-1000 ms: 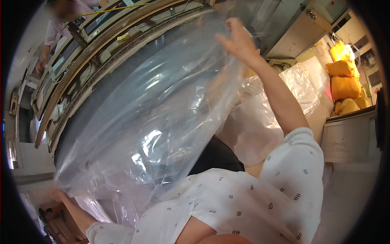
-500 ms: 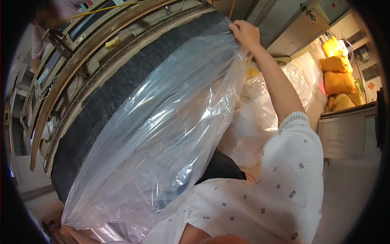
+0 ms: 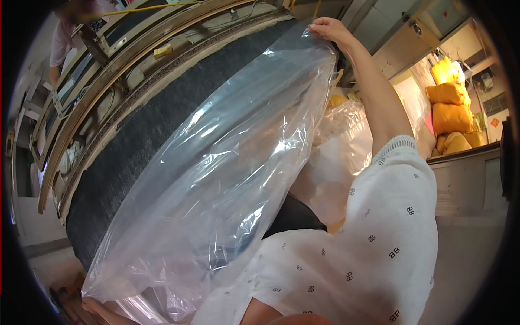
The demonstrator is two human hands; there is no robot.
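A large clear plastic sheet (image 3: pixel 216 179) hangs stretched between my two hands, folded and glossy in its middle. My right hand (image 3: pixel 331 30) pinches its far corner, out at the far end of a black padded work surface (image 3: pixel 135 146). At the lower left, my left hand (image 3: pixel 95 306) grips the near corner; its fingers are partly hidden by the plastic. The sheet's far edge lies over the black surface, while its near part sags toward my body. Whether the sheet is a bag or a single layer, I cannot tell.
Beyond the black surface runs a curved wooden rail (image 3: pixel 116 70) with a small yellow block (image 3: pixel 162 51) behind it. Another person (image 3: pixel 66 40) stands at the far left. More clear plastic (image 3: pixel 346 141) is heaped at right, near stacked yellow bundles (image 3: pixel 450 105).
My right hand has moved slightly up and to the right, lifting the far corner of the plastic sheet. My left hand stays nearly in place.
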